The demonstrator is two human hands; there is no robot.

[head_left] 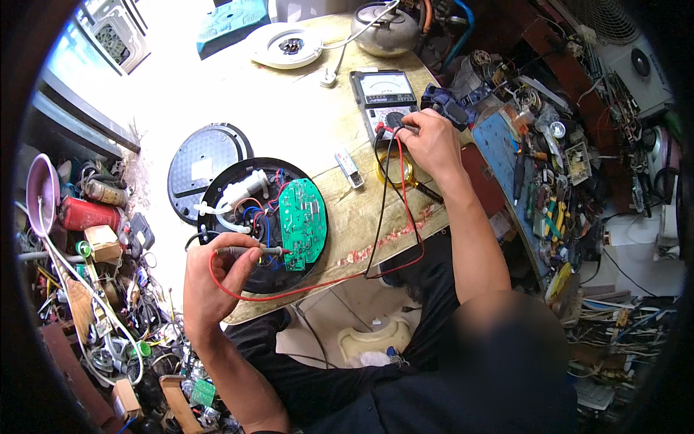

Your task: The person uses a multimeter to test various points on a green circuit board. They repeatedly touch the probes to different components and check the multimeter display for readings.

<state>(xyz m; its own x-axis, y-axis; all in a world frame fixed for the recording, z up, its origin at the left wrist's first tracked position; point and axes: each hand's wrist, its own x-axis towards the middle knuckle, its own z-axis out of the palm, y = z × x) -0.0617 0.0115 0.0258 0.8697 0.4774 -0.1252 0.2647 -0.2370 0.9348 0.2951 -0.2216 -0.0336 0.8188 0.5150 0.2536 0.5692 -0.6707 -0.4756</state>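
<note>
My left hand [218, 278] is closed around a grey test probe [249, 250] with a red lead. Its tip points at the lower part of a green circuit board [303, 224], though contact is too small to tell. That board sits in a round black appliance base [318, 264] with coloured wires and white tubing. At the analog multimeter [383, 90], my right hand [436, 145] pinches a slim grey probe [410, 131], partly hidden by the fingers, close beside the dial [394, 119]. The red lead [318, 288] and black lead [378, 239] hang across the table edge.
A round black cover [206, 155] lies behind the base. A small box [348, 169] and a yellow tape roll [394, 172] lie on the wooden table [289, 101]. Farther back are a white round part [286, 45] and a metal kettle [387, 29]. Tools and scrap crowd both sides.
</note>
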